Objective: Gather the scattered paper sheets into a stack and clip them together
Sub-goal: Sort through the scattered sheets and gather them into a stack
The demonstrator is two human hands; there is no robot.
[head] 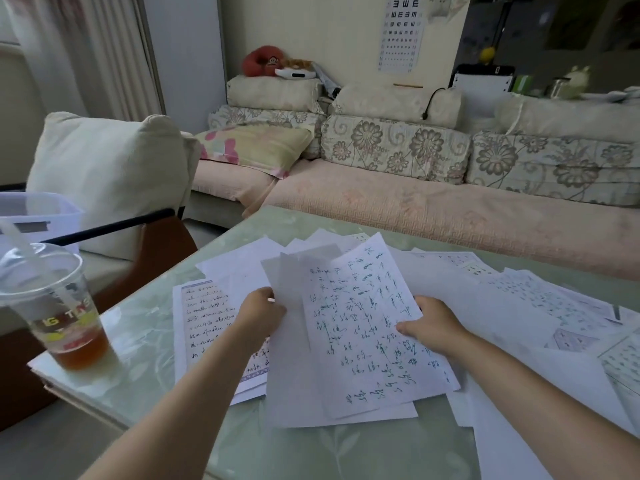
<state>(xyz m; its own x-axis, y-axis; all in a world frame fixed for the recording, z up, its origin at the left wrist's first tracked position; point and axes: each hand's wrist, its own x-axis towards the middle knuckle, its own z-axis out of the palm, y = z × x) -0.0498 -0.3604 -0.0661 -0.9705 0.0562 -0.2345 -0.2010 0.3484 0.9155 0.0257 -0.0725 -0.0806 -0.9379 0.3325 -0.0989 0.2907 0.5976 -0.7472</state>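
Handwritten sheets (pixel 353 334), long axis running roughly 11 to 5 o'clock, are held over the glass table (pixel 145 341). The left hand (pixel 259 315) grips their 9 o'clock edge and the right hand (pixel 433 327) pinches the 3 o'clock edge. Most loose printed sheets (pixel 540 299) lie at 3 o'clock, nearer the right hand.

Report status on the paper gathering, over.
Left hand and right hand each grip a side of the handwritten bundle. Loose sheets lie scattered on the table, mostly right. Bundle unclipped. Drink cup at left corner, clear of the work.
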